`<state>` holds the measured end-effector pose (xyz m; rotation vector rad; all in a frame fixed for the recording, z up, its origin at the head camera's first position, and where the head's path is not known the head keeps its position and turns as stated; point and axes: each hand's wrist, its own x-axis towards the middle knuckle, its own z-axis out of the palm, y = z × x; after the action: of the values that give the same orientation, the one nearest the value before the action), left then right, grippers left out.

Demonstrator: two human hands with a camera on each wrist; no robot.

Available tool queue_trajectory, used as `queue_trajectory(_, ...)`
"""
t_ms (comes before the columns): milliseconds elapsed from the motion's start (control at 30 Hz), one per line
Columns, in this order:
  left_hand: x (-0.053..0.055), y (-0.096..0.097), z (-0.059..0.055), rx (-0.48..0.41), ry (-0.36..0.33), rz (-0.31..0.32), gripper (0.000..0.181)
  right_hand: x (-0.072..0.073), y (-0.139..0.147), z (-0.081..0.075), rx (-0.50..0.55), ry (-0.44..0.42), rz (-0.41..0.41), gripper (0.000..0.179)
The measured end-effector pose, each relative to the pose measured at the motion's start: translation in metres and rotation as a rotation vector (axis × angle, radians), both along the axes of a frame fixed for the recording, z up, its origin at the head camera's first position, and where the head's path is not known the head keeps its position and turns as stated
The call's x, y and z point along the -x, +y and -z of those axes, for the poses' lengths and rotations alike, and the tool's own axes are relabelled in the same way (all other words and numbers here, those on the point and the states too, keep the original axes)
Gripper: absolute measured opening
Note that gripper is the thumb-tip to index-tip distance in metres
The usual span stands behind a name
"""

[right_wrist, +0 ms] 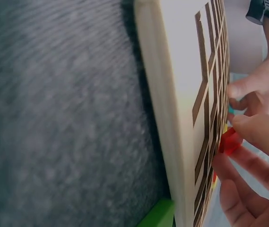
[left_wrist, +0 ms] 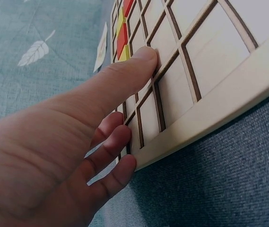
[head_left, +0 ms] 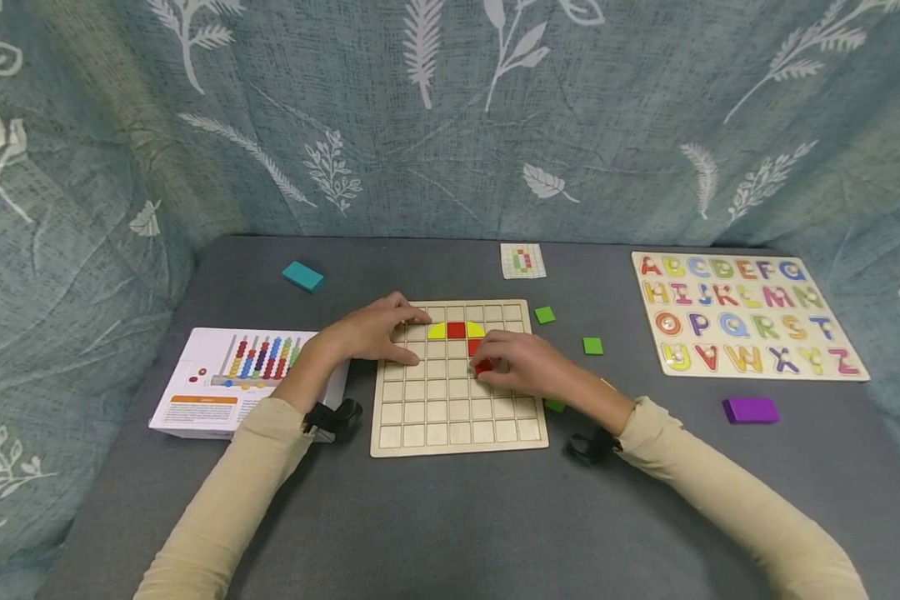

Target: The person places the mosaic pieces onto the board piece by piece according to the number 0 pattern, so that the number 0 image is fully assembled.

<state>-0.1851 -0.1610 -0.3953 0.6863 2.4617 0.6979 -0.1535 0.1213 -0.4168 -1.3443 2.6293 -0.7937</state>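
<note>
A wooden grid board (head_left: pixel 435 412) lies on the dark table between the hands. Along its upper rows sit a red square tile (head_left: pixel 456 330) flanked by two yellow rounded tiles (head_left: pixel 437 332), with another red tile (head_left: pixel 474 346) below the right one. My right hand (head_left: pixel 521 362) pinches a red square tile (right_wrist: pixel 230 142) between thumb and fingertips, close over the board just under that lower red tile. My left hand (head_left: pixel 371 333) rests at the board's left edge, thumb (left_wrist: pixel 143 59) laid on the grid and the other fingers spread along the rim.
Several green tiles (head_left: pixel 592 346) lie right of the board. Behind it is a small pattern card (head_left: pixel 522 261). A white abacus box (head_left: pixel 202 392) stands left, a teal block (head_left: pixel 303 277) beyond it. At right are an alphabet board (head_left: pixel 753 317) and a purple block (head_left: pixel 751 410).
</note>
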Motion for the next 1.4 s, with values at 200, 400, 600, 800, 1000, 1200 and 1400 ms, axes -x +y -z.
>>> queue_trajectory(200,0.0002,0.0009,0.0017,-0.004,-0.001,-0.008,0.062,0.0001,-0.003,0.0004,-0.003,-0.005,0.011,0.011)
queue_trajectory(400,0.0002,0.0002,0.0005,-0.002,-0.004,-0.013,0.061,-0.001,-0.0046,-0.0002,0.002,0.0,0.026,0.011)
queue_trajectory(600,-0.0007,0.0005,0.0002,-0.005,-0.006,-0.01,0.061,-0.0017,-0.006,-0.0002,-0.01,0.014,0.024,0.01)
queue_trajectory(800,-0.0009,0.0009,0.0002,-0.004,0.001,-0.011,0.062,-0.0012,-0.0057,0.001,-0.028,0.073,0.008,0.009)
queue_trajectory(1000,-0.0015,0.0016,0.0009,0.001,0.01,-0.012,0.062,-0.0027,-0.0036,0.0009,0.01,0.088,0.004,0.01)
queue_trajectory(1200,-0.002,0.0011,0.0015,0.004,0.013,-0.011,0.061,-0.0031,-0.0028,0.0032,0.04,0.082,0.005,0.011)
queue_trajectory(1400,-0.0014,0.0005,0.0008,0.003,0.012,-0.007,0.061,-0.0028,-0.0031,0.0055,0.025,0.134,-0.011,0.012)
